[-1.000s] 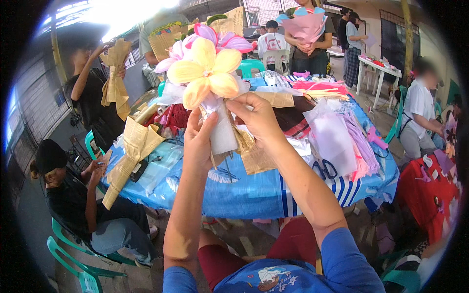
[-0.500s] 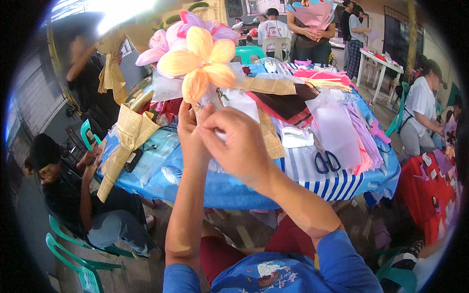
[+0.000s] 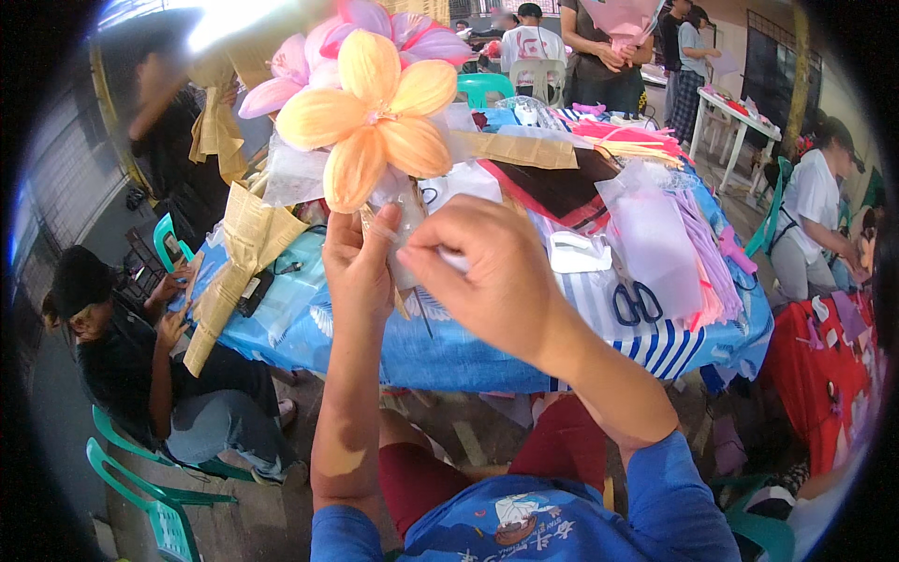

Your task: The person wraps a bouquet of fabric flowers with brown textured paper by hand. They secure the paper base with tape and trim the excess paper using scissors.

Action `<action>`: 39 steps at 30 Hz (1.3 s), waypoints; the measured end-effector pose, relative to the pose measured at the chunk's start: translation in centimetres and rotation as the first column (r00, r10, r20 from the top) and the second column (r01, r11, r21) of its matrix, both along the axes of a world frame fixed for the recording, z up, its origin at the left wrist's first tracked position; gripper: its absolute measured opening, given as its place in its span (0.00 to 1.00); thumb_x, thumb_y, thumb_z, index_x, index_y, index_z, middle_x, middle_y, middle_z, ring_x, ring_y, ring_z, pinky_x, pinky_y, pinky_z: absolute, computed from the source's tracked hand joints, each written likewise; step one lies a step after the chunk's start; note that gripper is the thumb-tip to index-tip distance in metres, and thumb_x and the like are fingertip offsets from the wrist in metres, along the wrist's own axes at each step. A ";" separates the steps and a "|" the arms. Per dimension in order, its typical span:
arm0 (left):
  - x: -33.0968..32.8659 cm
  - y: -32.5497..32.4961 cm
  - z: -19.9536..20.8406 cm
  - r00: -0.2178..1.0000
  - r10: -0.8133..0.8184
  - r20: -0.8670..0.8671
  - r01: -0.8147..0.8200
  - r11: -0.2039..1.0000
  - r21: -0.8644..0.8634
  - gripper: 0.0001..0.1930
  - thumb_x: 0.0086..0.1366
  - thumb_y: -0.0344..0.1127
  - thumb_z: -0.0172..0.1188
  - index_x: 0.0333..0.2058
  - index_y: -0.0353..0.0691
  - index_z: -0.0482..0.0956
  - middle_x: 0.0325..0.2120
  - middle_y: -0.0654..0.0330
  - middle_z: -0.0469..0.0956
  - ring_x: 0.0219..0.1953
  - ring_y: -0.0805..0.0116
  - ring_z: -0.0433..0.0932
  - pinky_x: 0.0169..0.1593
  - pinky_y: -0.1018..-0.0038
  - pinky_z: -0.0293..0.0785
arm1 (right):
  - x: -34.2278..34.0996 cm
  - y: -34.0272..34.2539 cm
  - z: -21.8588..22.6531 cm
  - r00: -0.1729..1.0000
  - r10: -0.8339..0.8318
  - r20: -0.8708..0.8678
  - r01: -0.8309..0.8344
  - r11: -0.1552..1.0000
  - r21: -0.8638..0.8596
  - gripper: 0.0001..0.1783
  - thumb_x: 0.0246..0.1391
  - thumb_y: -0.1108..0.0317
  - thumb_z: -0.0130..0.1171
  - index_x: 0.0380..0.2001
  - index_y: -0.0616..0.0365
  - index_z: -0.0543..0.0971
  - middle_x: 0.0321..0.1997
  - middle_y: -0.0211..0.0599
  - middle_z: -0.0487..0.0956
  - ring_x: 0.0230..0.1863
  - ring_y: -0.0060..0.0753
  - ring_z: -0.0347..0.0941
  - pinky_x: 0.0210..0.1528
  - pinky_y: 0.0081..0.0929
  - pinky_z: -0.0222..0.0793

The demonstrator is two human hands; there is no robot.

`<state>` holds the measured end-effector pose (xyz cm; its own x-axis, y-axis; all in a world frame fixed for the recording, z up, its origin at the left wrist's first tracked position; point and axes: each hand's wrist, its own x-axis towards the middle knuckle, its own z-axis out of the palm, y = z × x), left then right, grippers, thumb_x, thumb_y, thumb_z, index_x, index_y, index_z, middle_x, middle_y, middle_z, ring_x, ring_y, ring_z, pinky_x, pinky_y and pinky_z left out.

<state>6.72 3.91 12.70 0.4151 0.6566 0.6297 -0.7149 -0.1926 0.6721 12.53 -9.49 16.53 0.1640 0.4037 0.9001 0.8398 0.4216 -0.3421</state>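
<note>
In front of me stands a bouquet of fuzzy flowers, a large peach-orange flower (image 3: 375, 117) foremost with pink and lilac flowers (image 3: 342, 42) behind it. White translucent wrapping (image 3: 292, 170) shows below the blooms. My left hand (image 3: 361, 272) is closed around the stems just under the orange flower, thumb pressed on them. Beside it, my right hand (image 3: 492, 276) is closed in a pinch close to the wrapped stems. What its fingertips hold is too small and partly hidden to name.
A blue patterned tablecloth (image 3: 440, 365) covers the table. Dark-handled scissors (image 3: 639, 303), a white plastic object (image 3: 579, 253), translucent sheets (image 3: 646, 225) and a pink glue gun (image 3: 737, 249) lie right. Newsprint-patterned wrapping (image 3: 248, 248) lies left. A person (image 3: 169, 375) sits at the left.
The bouquet has tilted toward me, its orange flower facing me more and sitting a little farther left. My right hand has moved slightly right, apart from the left hand.
</note>
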 end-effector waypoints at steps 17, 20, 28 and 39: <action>-0.5 -1.9 -0.9 0.928 -0.362 -0.091 0.342 0.921 -0.185 0.22 0.56 0.31 0.54 0.49 0.31 0.61 0.41 0.52 0.71 0.39 0.67 0.75 0.40 0.74 0.73 | 6.0 0.5 -2.3 0.876 0.044 -0.481 -0.177 0.955 -0.236 0.09 0.44 0.68 0.60 0.24 0.64 0.78 0.24 0.33 0.77 0.28 0.19 0.70 0.32 0.18 0.65; -0.6 -1.7 -1.3 0.914 -0.389 -0.113 0.367 0.914 -0.173 0.22 0.56 0.30 0.54 0.49 0.31 0.61 0.41 0.52 0.71 0.39 0.66 0.75 0.41 0.73 0.74 | 6.0 0.1 -2.2 0.893 0.051 -0.447 -0.173 0.956 -0.235 0.08 0.44 0.70 0.60 0.24 0.65 0.78 0.24 0.32 0.77 0.28 0.16 0.69 0.32 0.17 0.64; -0.3 -2.6 -1.9 0.904 -0.416 -0.098 0.387 0.895 -0.223 0.25 0.54 0.30 0.56 0.50 0.33 0.59 0.41 0.52 0.70 0.40 0.65 0.75 0.41 0.72 0.74 | 6.2 -0.3 -2.9 0.860 0.031 -0.509 -0.181 0.952 -0.248 0.08 0.45 0.69 0.60 0.24 0.65 0.78 0.24 0.30 0.76 0.29 0.16 0.69 0.32 0.17 0.64; 1.1 -3.1 -1.9 0.944 -0.312 -0.108 0.277 0.927 -0.251 0.26 0.54 0.32 0.57 0.49 0.33 0.56 0.40 0.52 0.69 0.38 0.65 0.75 0.37 0.71 0.75 | 6.0 2.0 -4.7 0.658 0.216 -0.722 -0.379 0.923 -0.069 0.10 0.47 0.69 0.59 0.33 0.61 0.74 0.27 0.28 0.74 0.28 0.16 0.68 0.31 0.17 0.63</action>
